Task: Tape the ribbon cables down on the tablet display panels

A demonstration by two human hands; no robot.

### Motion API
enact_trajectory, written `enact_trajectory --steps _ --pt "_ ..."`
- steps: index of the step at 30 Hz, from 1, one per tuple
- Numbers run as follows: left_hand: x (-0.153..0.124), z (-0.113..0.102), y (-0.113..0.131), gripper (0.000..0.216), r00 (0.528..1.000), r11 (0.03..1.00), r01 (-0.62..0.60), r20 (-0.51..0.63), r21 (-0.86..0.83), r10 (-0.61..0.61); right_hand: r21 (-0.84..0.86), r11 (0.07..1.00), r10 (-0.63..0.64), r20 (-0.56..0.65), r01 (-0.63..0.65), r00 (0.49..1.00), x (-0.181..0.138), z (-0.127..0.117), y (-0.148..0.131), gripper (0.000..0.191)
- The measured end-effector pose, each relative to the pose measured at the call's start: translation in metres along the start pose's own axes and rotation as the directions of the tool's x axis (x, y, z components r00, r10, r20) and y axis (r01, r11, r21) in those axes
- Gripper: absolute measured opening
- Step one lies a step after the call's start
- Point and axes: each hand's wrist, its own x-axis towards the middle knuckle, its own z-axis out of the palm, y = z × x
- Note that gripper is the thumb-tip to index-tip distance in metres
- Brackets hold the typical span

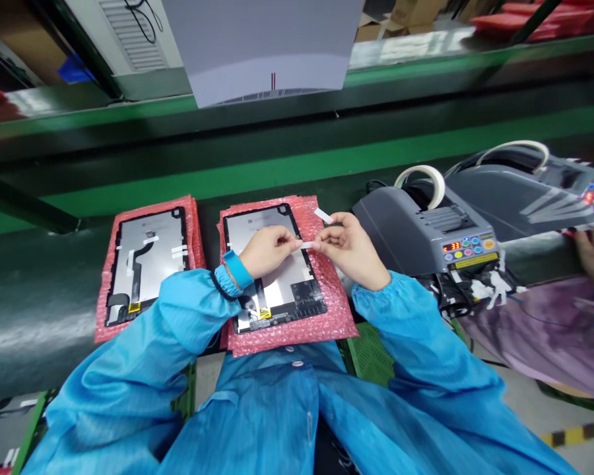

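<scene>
"Where are the hands?"

"Centre of the frame: the left hand [267,253] and right hand [352,253] each pinch one end of a short white strip [307,245], fingers closed on it. It runs left to right between them."

"And the panel?"

"The flat panel [283,282] lies below, its long side running top to bottom, slightly tilted. The left hand is over it; the right is over pink bubble wrap [335,300], near a second white strip [322,215]."
</scene>
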Motion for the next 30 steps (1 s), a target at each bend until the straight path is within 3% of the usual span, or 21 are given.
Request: enact_trajectory --steps 5,8,19,30 --pt "0.004 0.006 -0.004 0.02 0.998 0.951 0.049 -0.038 0.306 -0.04 -0.154 0.987 0.042 0.007 -0.04 0.999 0.013 0.003 0.01 0.046" --pt "0.005 0.008 -0.004 0.023 0.997 0.913 0.073 -0.027 0.402 -0.068 -0.243 0.969 0.056 0.015 -0.051 0.998 0.017 0.005 0.011 0.042" --pt "-0.003 0.004 0.01 0.024 0.983 0.894 0.109 0.086 0.435 -0.161 -0.342 0.939 0.058 0.078 -0.027 0.995 0.01 0.003 0.009 0.038" --pt "-0.004 0.007 0.013 0.026 0.977 0.874 0.113 0.109 0.472 -0.185 -0.399 0.917 0.056 0.123 -0.002 0.991 0.009 0.001 0.002 0.037"
